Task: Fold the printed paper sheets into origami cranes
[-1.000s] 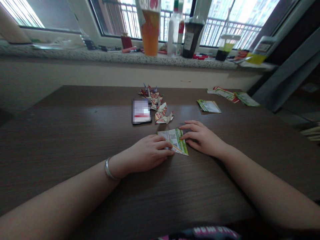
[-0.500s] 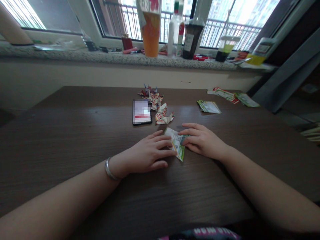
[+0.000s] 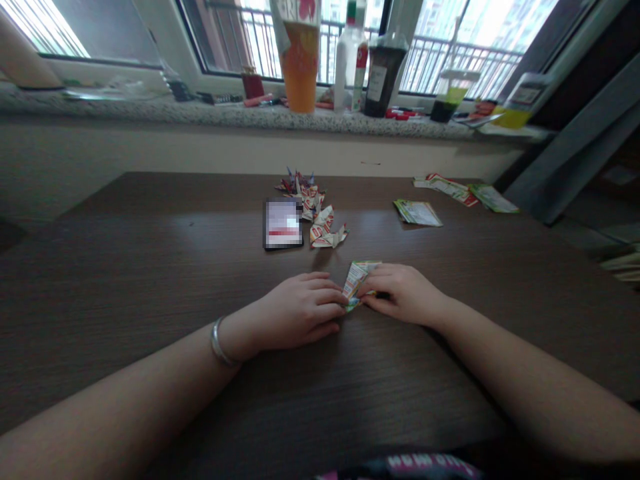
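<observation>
A small folded piece of printed paper [image 3: 356, 277], white with green and orange, lies on the table between my hands. My left hand [image 3: 311, 308] rests palm down with its fingers stretched out, and its fingertips touch the paper's lower left edge. From the right, my right hand [image 3: 397, 293] grips the paper with bent fingers and thumb, hiding part of it. Just beyond are folded paper pieces [image 3: 327, 228] with red lettering. A phone [image 3: 283, 225] with a blurred screen lies to their left.
A stack of green and white printed papers [image 3: 419, 213] lies at the right rear of the brown table [image 3: 150, 280]. Red and green strips [image 3: 453, 190] lie behind it. Bottles and a tall orange drink container [image 3: 301, 70] stand on the stone windowsill [image 3: 200, 120].
The paper has been turned and now points up to the right. My right hand has closed more over it, and my left fingers have drawn back slightly to its edge.
</observation>
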Available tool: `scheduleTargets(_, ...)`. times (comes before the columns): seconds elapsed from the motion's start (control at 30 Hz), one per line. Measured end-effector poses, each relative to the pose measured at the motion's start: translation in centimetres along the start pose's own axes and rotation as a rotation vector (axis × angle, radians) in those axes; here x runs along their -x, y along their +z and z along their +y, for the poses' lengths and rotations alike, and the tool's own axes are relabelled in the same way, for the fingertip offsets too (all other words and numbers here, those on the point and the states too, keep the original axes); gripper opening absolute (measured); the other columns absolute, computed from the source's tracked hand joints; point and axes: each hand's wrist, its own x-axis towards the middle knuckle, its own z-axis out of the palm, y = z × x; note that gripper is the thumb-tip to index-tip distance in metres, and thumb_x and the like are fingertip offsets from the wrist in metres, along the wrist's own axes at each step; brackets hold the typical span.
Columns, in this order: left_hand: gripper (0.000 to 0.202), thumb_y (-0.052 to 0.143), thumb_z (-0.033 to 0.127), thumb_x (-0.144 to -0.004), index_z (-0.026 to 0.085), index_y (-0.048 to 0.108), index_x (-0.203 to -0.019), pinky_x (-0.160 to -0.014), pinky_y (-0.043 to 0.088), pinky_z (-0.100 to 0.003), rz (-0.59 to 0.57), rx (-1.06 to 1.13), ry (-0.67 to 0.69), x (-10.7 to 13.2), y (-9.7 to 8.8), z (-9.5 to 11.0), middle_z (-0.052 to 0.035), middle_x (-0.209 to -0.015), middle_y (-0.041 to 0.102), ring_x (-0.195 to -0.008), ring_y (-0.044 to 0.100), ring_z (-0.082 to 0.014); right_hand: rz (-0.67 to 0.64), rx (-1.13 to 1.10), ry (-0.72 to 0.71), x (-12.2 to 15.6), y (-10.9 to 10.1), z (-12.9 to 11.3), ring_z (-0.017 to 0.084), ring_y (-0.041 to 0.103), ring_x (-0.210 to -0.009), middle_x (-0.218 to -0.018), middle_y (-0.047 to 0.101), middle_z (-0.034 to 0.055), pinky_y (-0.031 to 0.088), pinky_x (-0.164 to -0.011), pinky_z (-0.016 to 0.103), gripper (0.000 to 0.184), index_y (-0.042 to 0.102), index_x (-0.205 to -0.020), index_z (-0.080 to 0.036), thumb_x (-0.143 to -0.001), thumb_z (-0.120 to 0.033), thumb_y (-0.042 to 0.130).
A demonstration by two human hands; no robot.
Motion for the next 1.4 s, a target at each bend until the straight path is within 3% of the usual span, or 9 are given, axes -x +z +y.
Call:
scheduleTargets(0.3,0.034,0.051,0.024,-0.091,0.02,0.054,-0.125,-0.098,0.047,-0.04,0.008,-0.011,-0.023,0.0,0.0,0.0,-0.0057,-0.112,0.068,-0.104,0.063,-0.0208,0.034,-0.13,0.175,-0.1,0.9,0.5,0.017,0.065,-0.09,-0.098,0.071,0.0028,0.047,-0.08,0.029,0.015,0.067,-0.1,-0.023,-0.086,-0.025,0.061)
scheduleTargets(0.5,0.025,0.047,0.026,-0.094,0.021,0.061,-0.114,-0.096,0.047,-0.041,-0.011,-0.082,-0.027,-0.1,-0.1,0.1,-0.0044,-0.108,0.068,-0.099,0.062,-0.0205,0.075,-0.115,0.276,-0.2,1.3,0.7,0.015,0.06,-0.076,-0.089,0.064,0.0021,0.045,-0.068,0.026,0.015,0.062,-0.095,-0.02,-0.08,-0.021,0.065)
scheduleTargets(0.73,0.023,0.049,0.023,-0.093,0.023,0.063,-0.111,-0.097,0.046,-0.041,-0.037,-0.1,-0.042,-0.1,0.1,0.2,-0.0032,-0.107,0.066,-0.099,0.06,-0.0202,0.086,-0.056,0.122,-0.2,1.1,1.2,0.018,0.056,-0.092,-0.098,0.061,0.006,0.047,-0.082,0.032,0.004,0.066,-0.086,-0.02,-0.083,-0.019,0.063)
scheduleTargets(0.97,0.021,0.049,0.023,-0.093,0.021,0.064,-0.107,-0.091,0.049,-0.038,-0.032,-0.097,-0.062,-0.2,0.0,0.2,-0.0038,-0.105,0.066,-0.098,0.06,-0.0203,0.022,0.024,-0.074,-0.2,0.0,1.2,0.02,0.056,-0.099,-0.099,0.068,0.0054,0.045,-0.089,0.037,0.013,0.07,-0.095,-0.022,-0.084,-0.026,0.064)
scheduleTargets(1.23,0.018,0.049,0.024,-0.093,0.019,0.063,-0.103,-0.088,0.049,-0.036,-0.01,-0.063,-0.105,-0.1,0.3,0.2,-0.0049,-0.103,0.067,-0.098,0.06,-0.0197,-0.023,0.161,-0.152,0.0,-0.3,0.9,0.02,0.06,-0.096,-0.1,0.07,0.0059,0.046,-0.087,0.036,0.016,0.07,-0.096,-0.021,-0.085,-0.029,0.062)
scheduleTargets(1.4,0.018,0.052,0.028,-0.091,0.017,0.064,-0.1,-0.084,0.049,-0.036,0.006,-0.086,-0.181,-0.1,0.5,0.2,-0.0071,-0.095,0.066,-0.091,0.061,-0.0201,0.05,0.29,-0.213,-0.2,0.1,0.0,0.021,0.062,-0.096,-0.093,0.072,0.006,0.046,-0.086,0.035,0.019,0.07,-0.092,-0.019,-0.09,-0.028,0.053)
